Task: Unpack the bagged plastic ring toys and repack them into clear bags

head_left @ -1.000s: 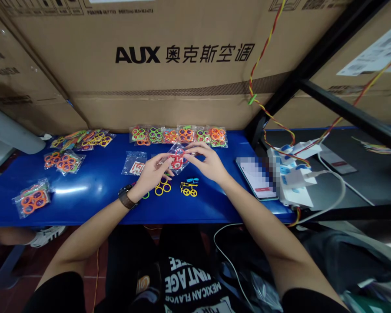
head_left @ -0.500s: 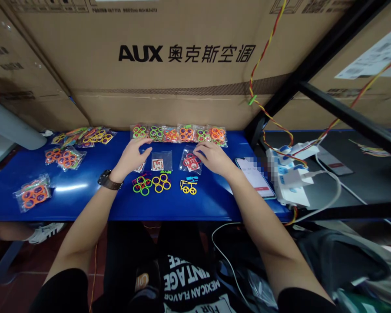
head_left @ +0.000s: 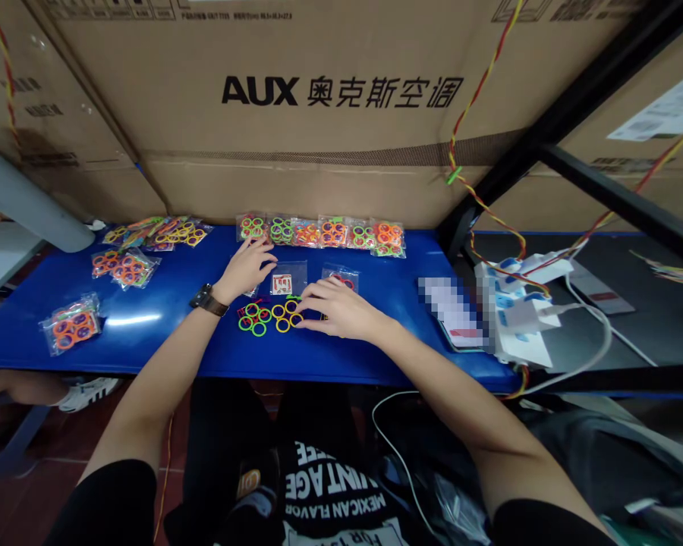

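My right hand (head_left: 341,309) reaches in from the right, thumb and fingers apart at the right edge of a cluster of yellow plastic rings (head_left: 283,325). Beside it lies a cluster of green rings (head_left: 259,329) with red pieces among them. Farther back, my left hand (head_left: 244,267) hovers with fingers spread over a small clear bag (head_left: 253,291) that it mostly covers. Between the hands sits a clear bag with a red-and-white card (head_left: 281,283). Behind my right hand is a bag with red pieces (head_left: 344,277), partly hidden. My right hand covers the yellow wheeled pieces.
Filled bags of rings (head_left: 334,232) stand in a row along the cardboard box (head_left: 341,167). More bags lie at left, one near the front (head_left: 73,327). A phone (head_left: 452,315) and a power strip with plugs (head_left: 515,311) lie at right, beside a black metal frame (head_left: 603,197).
My right hand has left the bag with red pieces and come forward and left to the yellow rings. My left hand stays near the left bag. The view has shifted slightly.
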A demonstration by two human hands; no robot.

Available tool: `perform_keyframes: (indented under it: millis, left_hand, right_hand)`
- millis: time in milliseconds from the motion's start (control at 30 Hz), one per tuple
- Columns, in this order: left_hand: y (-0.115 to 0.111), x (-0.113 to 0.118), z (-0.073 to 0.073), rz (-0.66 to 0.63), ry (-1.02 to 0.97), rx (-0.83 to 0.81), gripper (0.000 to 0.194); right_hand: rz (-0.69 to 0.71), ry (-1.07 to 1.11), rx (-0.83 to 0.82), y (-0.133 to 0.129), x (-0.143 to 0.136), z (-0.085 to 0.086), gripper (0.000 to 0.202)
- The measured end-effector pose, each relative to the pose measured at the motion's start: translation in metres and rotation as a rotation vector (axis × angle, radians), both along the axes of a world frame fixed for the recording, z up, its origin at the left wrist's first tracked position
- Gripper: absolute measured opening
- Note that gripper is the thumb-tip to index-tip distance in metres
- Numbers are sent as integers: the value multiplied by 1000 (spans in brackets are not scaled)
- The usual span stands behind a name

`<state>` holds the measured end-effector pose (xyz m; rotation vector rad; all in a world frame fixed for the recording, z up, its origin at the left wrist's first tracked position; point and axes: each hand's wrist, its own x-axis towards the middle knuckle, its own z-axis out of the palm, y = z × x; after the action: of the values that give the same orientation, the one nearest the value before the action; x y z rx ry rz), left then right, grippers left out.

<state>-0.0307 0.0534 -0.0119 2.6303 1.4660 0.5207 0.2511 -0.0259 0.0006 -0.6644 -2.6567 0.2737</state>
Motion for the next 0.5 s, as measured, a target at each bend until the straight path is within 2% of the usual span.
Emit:
perform_keyframes:
  millis: [100,233,500]
  left_hand:
    - [0,1,1,-25,-18,-14,24]
    - [-6,4,4,1,-118,-9,20]
    - [-12,11,5,29,-316,-28,16]
  right_hand:
    - [-3,-27,-5,1,-1,-5,37]
    - [-71,-37,-31,2,-3,-6,34]
    - [-140,-72,-113,-4,-11,-8,18]
